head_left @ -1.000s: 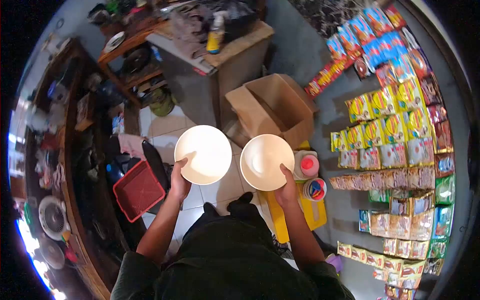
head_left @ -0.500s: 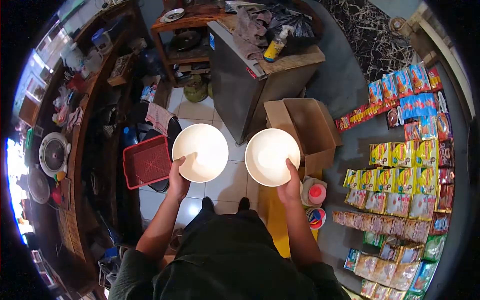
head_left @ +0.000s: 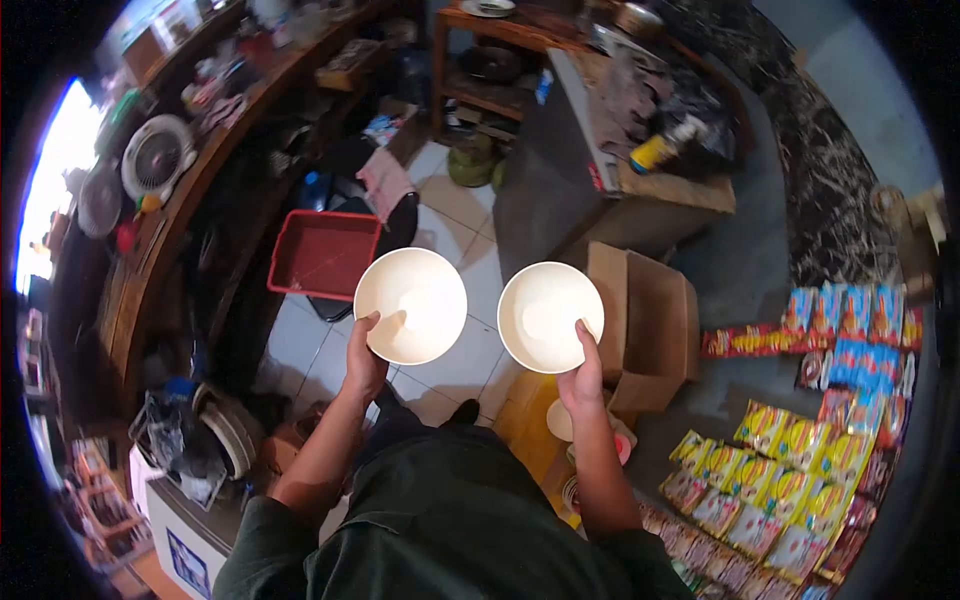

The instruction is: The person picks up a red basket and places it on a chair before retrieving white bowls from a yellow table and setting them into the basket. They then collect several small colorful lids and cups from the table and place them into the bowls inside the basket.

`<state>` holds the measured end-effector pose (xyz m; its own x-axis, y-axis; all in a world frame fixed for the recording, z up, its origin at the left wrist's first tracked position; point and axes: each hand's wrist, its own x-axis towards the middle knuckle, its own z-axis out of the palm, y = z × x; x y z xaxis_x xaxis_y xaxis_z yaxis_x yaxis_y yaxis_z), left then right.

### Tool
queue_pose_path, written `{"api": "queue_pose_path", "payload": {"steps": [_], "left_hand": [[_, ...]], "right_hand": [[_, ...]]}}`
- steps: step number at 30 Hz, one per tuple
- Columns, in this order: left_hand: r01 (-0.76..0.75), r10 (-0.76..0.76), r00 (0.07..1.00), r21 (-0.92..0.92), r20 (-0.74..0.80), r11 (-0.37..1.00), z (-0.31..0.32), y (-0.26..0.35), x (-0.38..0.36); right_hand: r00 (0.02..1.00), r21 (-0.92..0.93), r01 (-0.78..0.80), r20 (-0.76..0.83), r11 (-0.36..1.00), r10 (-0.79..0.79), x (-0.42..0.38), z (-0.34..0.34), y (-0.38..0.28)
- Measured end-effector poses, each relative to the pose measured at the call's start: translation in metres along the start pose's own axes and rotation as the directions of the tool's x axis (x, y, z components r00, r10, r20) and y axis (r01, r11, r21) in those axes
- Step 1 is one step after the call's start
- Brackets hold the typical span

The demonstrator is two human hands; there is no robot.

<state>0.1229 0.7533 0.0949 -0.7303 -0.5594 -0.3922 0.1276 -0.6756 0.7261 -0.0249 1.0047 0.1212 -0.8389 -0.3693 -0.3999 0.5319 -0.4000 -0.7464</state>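
Two cream-coloured round bowls are held up side by side, a gap between them, their insides facing the camera. My left hand [head_left: 366, 358] grips the left bowl [head_left: 411, 305] by its lower left rim, thumb over the edge. The right bowl [head_left: 550, 316] is in my right hand [head_left: 583, 372], held at its lower right rim with the thumb inside. Both bowls look empty. The other fingers are mostly hidden beneath the bowls.
A red tray [head_left: 325, 254] rests on a stool at left. Beyond the right bowl stand an open cardboard box [head_left: 655, 320] and a grey cabinet [head_left: 560, 150]. Sachets [head_left: 780, 470] hang at right. Wooden shelving [head_left: 190, 200] curves along the left.
The view has turned left, so the room's contents appear shifted and rotated, and a white appliance shows at lower left. Both hands still hold their bowls in nearly the same pose.
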Motion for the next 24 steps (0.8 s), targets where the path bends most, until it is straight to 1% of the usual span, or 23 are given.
{"api": "queue_pose_path", "payload": {"steps": [5,7,10,12,16,19,20,22,24], "left_hand": [[-0.081,0.072,0.985,-0.05,-0.156,0.995,-0.05,0.02,-0.011],[-0.118,0.102,0.973,-0.066,-0.205,0.991,-0.075,0.031,-0.015],[-0.156,0.125,0.951,-0.088,-0.281,0.984,-0.106,0.057,-0.023],[-0.206,0.158,0.918,-0.096,-0.364,0.974,-0.122,0.08,-0.029],[-0.305,0.222,0.883,-0.146,-0.413,0.941,-0.175,0.121,-0.028],[-0.312,0.228,0.869,-0.129,-0.439,0.941,-0.21,0.149,-0.026],[-0.302,0.22,0.851,-0.102,-0.476,0.948,-0.219,0.157,-0.024],[-0.308,0.22,0.838,-0.1,-0.5,0.946,-0.236,0.17,-0.019],[-0.311,0.221,0.828,-0.093,-0.515,0.946,-0.25,0.181,-0.011]], "right_hand": [[0.987,-0.088,-0.095,0.119,0.992,0.105,0.018,0.047,0.024],[0.974,-0.104,-0.165,0.142,0.981,0.179,0.023,0.07,0.037],[0.956,-0.131,-0.191,0.201,0.973,0.215,0.032,0.102,0.064],[0.947,-0.134,-0.208,0.22,0.969,0.234,0.034,0.126,0.08],[0.937,-0.153,-0.233,0.23,0.96,0.264,0.038,0.174,0.108],[0.92,-0.157,-0.25,0.267,0.955,0.285,0.047,0.204,0.13],[0.917,-0.164,-0.256,0.27,0.953,0.293,0.05,0.212,0.137],[0.92,-0.192,-0.278,0.23,0.941,0.319,0.052,0.231,0.147],[0.92,-0.195,-0.274,0.232,0.942,0.315,0.053,0.247,0.155]]}}
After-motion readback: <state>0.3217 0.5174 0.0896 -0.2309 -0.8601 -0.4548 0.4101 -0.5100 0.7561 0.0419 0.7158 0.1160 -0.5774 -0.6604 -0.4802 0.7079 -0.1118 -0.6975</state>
